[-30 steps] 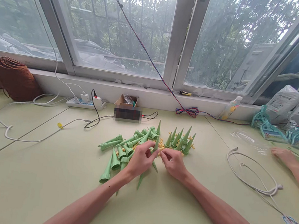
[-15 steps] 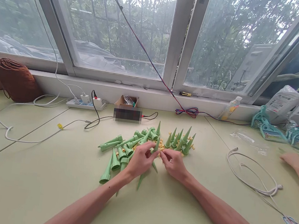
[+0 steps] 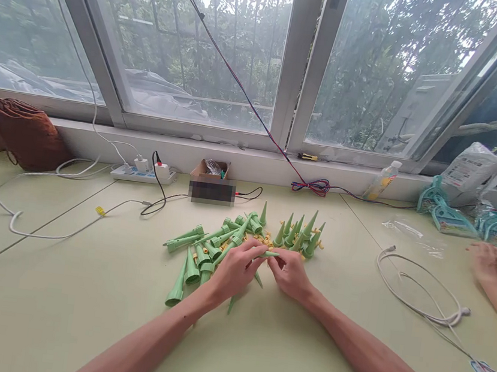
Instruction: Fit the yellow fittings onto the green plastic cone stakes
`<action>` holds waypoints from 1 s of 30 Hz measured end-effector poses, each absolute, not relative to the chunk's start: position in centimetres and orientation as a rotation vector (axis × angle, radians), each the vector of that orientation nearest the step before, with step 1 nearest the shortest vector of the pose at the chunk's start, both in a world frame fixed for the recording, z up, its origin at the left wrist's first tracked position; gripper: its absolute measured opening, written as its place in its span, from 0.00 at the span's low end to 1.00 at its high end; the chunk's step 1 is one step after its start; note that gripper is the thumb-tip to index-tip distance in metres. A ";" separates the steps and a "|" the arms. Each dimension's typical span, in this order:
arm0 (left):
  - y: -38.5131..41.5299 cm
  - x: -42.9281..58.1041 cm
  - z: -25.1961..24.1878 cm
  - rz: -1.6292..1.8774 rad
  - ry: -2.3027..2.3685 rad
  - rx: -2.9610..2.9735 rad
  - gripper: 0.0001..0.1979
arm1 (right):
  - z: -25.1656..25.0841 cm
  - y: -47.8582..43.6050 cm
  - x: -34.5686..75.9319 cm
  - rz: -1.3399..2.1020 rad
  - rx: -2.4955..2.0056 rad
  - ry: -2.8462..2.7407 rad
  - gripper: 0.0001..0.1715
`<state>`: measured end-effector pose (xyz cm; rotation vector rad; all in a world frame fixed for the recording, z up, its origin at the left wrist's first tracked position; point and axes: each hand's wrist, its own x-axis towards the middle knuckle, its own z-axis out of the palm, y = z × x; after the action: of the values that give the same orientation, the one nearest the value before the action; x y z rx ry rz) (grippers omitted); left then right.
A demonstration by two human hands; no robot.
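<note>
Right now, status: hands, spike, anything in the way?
Left hand and right hand both pinch one green spike, level. Spike pile just beyond. Co-worker's hand far right, apart.

Both bare forearms stretch forward and slant toward each other. The left hand (image 3: pixel 234 269) and the right hand (image 3: pixel 292 274) are side by side, knuckles up, fingers bent, with the fingertips pinched and almost meeting.
</note>
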<state>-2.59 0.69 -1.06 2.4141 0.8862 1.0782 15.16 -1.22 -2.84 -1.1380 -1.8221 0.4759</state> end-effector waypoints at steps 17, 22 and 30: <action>0.4 -2.2 -1.0 1.107 0.948 2.269 0.07 | -2.5 -1.3 15.1 0.430 -1.157 -1.781 0.24; 0.0 -2.2 -0.5 1.165 0.873 2.219 0.10 | -2.4 -1.4 14.9 0.446 -1.141 -1.739 0.21; -0.2 -2.1 0.3 1.327 0.958 1.947 0.12 | -2.1 -1.5 15.0 0.493 -1.149 -1.562 0.22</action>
<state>-2.09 -0.16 0.34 1.9469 0.9579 1.3272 14.99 -1.51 -2.11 -1.1486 -1.5619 0.4932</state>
